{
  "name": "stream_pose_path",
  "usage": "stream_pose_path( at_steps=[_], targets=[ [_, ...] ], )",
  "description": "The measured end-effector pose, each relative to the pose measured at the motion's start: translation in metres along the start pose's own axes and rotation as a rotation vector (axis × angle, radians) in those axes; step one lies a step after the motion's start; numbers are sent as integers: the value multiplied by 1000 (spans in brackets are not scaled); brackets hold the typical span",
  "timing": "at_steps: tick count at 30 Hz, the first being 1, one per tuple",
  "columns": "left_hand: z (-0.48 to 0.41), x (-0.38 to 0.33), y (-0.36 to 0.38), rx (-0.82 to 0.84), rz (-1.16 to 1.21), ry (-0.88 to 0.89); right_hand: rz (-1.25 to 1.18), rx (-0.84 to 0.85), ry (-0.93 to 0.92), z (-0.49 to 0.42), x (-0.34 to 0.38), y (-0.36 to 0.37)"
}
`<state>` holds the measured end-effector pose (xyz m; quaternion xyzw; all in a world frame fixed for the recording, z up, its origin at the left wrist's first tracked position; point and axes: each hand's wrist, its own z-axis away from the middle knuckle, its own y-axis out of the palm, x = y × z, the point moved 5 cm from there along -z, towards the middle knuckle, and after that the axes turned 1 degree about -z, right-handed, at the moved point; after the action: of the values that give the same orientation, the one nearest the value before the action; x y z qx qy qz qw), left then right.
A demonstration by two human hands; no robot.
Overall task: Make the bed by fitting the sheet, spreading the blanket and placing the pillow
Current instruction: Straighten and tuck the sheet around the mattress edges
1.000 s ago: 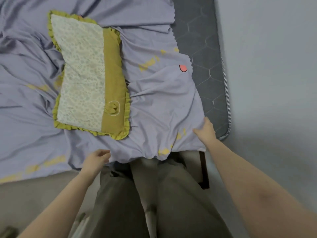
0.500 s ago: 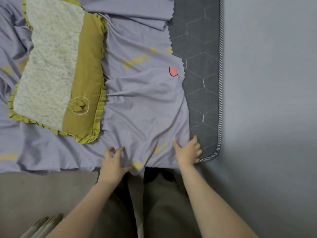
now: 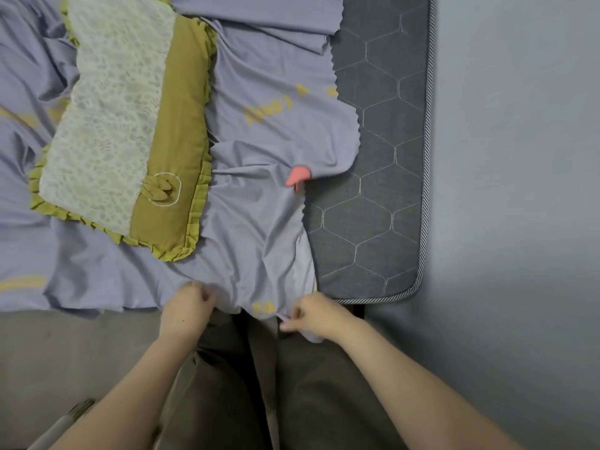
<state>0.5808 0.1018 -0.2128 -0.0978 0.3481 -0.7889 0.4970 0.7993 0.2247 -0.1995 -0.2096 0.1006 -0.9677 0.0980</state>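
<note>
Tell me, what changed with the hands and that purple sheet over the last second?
Both hands closed in on the near edge of the lilac sheet: the left hand and right hand, flat and apart before, now pinch it, bunching it and baring more of the grey mattress. The pillow still lies on the sheet.

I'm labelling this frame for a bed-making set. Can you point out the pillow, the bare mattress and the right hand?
pillow (image 3: 120,125), head view, on its pale lace panel.
bare mattress (image 3: 383,177), head view, on the grey quilted top beside the sheet.
right hand (image 3: 319,315), head view, on the back of the hand.
</note>
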Motion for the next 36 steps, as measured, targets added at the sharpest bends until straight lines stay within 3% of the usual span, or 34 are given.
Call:
stream_pose_path(
  at_steps=[1, 4, 6, 10, 12, 18, 21, 26, 28, 31, 33, 36],
  targets=[
    [3, 7, -3, -34, 70, -44, -102, -89, 94, -5, -5, -7],
    [7, 21, -3, -136, 188, -186, -421, -644, 239, -12, -19, -45],
    [4, 25, -1, -186, 248, -262, -483, -807, 259, -19, -22, -64],
    [-10, 25, 3, -193, 112, -177, -205, -700, 157, -42, 8, -82],
    [-17, 23, 4, -159, 50, -93, -116, -728, 90, -51, 26, -89],
    [-15, 34, -5, -71, 257, 38, -636, -797, 205, -83, 30, -120],
    [1, 50, -6, -8, 186, 74, -899, -842, 215, -91, 18, -144],
    [21, 92, -11, -90, 340, -99, -1018, -1046, 257, -63, -36, -200],
    [19, 93, -12, -88, 361, -113, -947, -1033, 199, -48, -60, -219],
    [16, 80, -8, -38, 318, -73, -460, -983, 57, -31, -68, -245],
    [14, 65, -3, 11, 283, -5, -330, -1023, -12, -23, -66, -257],
    [13, 35, 1, 53, 186, 166, -151, -1097, 91, -14, -76, -274]
  ],
)
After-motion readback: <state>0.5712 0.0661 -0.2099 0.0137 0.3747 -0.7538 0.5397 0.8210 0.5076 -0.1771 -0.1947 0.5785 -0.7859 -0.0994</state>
